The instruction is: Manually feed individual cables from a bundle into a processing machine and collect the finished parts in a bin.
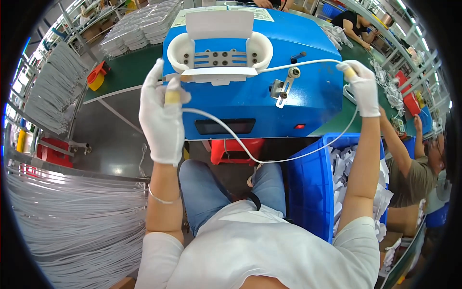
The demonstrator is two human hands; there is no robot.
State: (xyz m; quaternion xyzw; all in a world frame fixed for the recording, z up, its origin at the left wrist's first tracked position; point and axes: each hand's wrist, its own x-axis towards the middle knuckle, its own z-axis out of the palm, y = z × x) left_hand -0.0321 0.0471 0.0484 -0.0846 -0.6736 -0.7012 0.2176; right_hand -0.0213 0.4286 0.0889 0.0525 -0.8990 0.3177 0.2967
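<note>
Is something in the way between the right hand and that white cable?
Nothing visible is: the gloved right hand has the white cable at its fingertips. The metal bracket on the blue machine sits just below that stretch in the picture, not between them.

The white-gloved left hand (163,118), left of centre, has one finger extended upward; the white-gloved right hand (364,89), upper right, pinches; both forearms (358,168) reach upward.
</note>
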